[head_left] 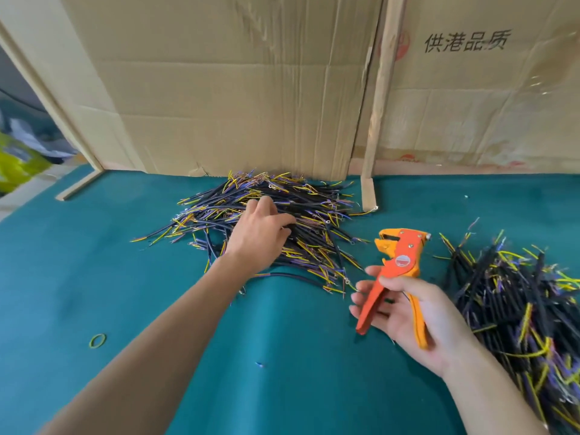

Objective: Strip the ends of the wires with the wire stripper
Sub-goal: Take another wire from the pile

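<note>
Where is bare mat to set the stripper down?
Bare green mat between the forearms, below the centre wire pile; more at far left, above the rubber band. Crowded: right wire pile, beside the right hand holding the wire stripper.

A left hand [262, 229] reaches into a heap of black wires [270, 221] with yellow and purple ends, lying on a teal table [94, 271] against cardboard sheets [235, 89]. The right hand [411, 315] holds an orange wire stripper [396, 271] (handles spread across the palm). A second wire pile [521, 309] lies at the right; a green rubber band [97, 340] sits near the left forearm.
</note>
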Demonstrator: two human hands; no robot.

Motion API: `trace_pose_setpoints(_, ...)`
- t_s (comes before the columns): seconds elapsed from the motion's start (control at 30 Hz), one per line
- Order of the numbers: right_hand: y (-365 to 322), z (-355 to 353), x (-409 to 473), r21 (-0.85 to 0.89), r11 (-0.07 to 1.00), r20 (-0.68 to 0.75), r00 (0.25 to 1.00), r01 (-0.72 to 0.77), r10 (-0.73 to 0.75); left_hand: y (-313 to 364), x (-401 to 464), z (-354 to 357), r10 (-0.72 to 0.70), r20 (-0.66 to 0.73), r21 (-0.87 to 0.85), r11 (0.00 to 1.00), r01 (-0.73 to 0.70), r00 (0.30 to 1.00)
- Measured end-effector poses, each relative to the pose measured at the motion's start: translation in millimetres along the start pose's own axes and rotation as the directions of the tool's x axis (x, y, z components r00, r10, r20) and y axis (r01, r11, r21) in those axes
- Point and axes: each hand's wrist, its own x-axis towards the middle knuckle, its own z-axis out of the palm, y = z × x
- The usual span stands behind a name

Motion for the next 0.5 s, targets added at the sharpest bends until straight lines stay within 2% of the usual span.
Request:
trace_pose_setpoints(0.1,-0.3,-1.0,0.8,0.002,1.000,-0.002,1.000,-0.004,0.004,-0.3,12.5,-7.9,0.080,-0.016,0.072,0.994,-0.079,0.997)
trace_pose_setpoints(0.2,-0.9,-1.7,1.9,0.002,1.000,0.003,1.000,-0.004,0.004,-3.4,23.0,-27.6,0.143,-0.133,0.154,0.980,-0.122,0.981)
trace_pose_setpoints(0.27,-1.3,-2.5,2.9,0.003,1.000,0.001,1.000,-0.006,0.006,-4.5,30.5,-47.5,0.121,-0.249,0.196,0.978,-0.072,0.961)
trace_pose_setpoints(0.33,-1.7,-2.5,3.1,0.010,1.000,0.001,1.000,-0.009,0.009,-3.4,35.1,-68.2,-0.008,-0.363,0.157,0.985,0.070,0.932)
trace_pose_setpoints(0.4,-2.2,-2.5,3.0,0.020,1.000,0.004,1.000,-0.010,0.010,3.3,33.1,-80.2,-0.217,-0.386,-0.015,0.973,0.229,0.896)
trace_pose_setpoints(0.43,-2.5,-2.5,2.7,0.026,1.000,0.005,1.000,-0.011,0.011,10.2,28.4,-80.9,-0.317,-0.338,-0.177,0.946,0.271,0.886)
trace_pose_setpoints(0.5,-3.5,-2.1,1.6,0.041,0.999,0.008,1.000,-0.017,0.016,33.6,11.8,-72.4,-0.423,-0.155,-0.558,0.783,0.274,0.893)
